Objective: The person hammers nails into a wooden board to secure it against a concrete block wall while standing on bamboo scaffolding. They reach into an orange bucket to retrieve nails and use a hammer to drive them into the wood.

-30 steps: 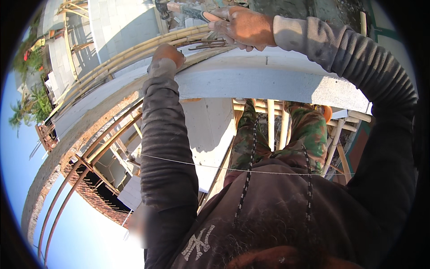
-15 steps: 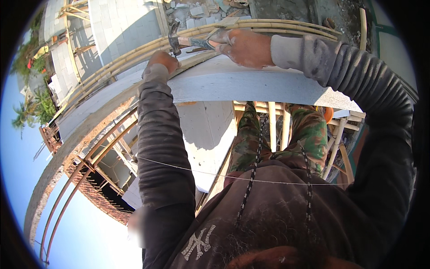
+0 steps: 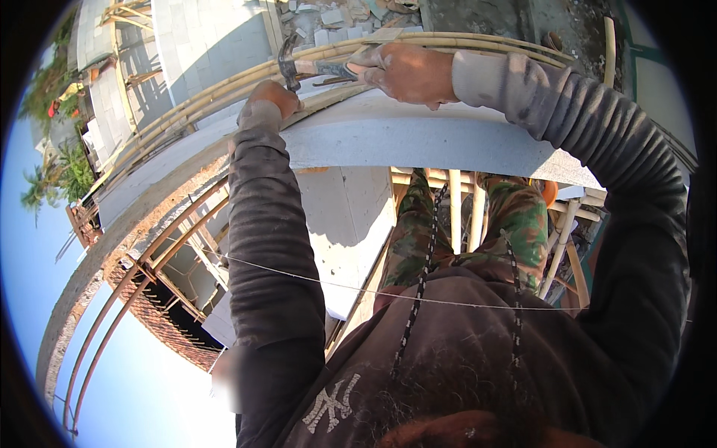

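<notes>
My right hand (image 3: 413,73) is closed around the handle of a claw hammer (image 3: 326,69), held sideways with its head to the left. The metal head sits just above my left hand (image 3: 273,99), which is closed in a fist at the far side of the wall. What its fingers hold, if anything, is hidden. Beneath the hammer runs a thin wooden board (image 3: 334,99) along the far edge of a pale grey block wall (image 3: 441,140). Both my forearms reach across this wall.
Bamboo poles (image 3: 216,95) curve along the wall's far side. Beyond them lie broken blocks (image 3: 332,16) and a block wall (image 3: 198,45). A thin string (image 3: 351,291) crosses in front of my body. Bamboo scaffolding (image 3: 455,213) stands by my legs. Reddish bars (image 3: 112,321) rise at the left.
The hammer head has shifted slightly left and tilted a little, and my right hand has risen slightly with it. My left hand stays nearly in place.
</notes>
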The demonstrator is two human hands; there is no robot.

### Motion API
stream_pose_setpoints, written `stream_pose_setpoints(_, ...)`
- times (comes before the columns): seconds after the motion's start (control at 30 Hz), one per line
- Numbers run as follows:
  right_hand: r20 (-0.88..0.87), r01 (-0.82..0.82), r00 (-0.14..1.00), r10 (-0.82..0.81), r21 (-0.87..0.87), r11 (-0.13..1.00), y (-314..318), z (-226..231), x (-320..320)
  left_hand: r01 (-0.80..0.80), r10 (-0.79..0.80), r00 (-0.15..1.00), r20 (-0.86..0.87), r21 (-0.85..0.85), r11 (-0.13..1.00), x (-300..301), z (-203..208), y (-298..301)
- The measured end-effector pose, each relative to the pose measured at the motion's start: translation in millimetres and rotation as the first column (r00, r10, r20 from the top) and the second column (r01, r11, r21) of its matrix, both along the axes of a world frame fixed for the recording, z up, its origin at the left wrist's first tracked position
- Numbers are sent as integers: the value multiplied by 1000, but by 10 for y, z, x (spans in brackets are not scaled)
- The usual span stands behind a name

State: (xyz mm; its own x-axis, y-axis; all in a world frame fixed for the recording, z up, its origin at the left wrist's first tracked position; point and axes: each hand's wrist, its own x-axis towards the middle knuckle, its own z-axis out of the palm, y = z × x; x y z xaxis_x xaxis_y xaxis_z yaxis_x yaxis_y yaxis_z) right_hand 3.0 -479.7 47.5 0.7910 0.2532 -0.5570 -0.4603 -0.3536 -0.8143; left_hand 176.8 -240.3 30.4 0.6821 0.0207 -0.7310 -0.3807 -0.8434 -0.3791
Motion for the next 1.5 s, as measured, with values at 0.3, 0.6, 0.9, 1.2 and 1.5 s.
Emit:
stream_pose_setpoints(0.3, 81, -105, 990, 112, -79, 991, 40, -129, -3, -3, 4, 1000, 22, -17, 1000, -21, 6, 9)
stream_pose_setpoints(0.6, -26, -30, 999, 30, 2, 1000, -71, -257, 23, -37, 37, 999, 3, -48, 998, -27, 110, -108)
stream_pose_setpoints(0.9, 27, -46, 998, 49, -112, 993, -173, -333, -159, 454, -452, 878, 155, 26, 891, -805, 867, -271)
stream_pose_setpoints(1.2, 263, 15, 964, -25, 39, 999, 10, -521, -108, 705, -667, 707, 233, -163, 690, -1214, 1000, 123)
stream_pose_setpoints(1.5, 304, 59, 951, -64, 27, 998, 46, -431, -153, 717, -640, 690, 339, -200, 668, -1197, 647, 403)
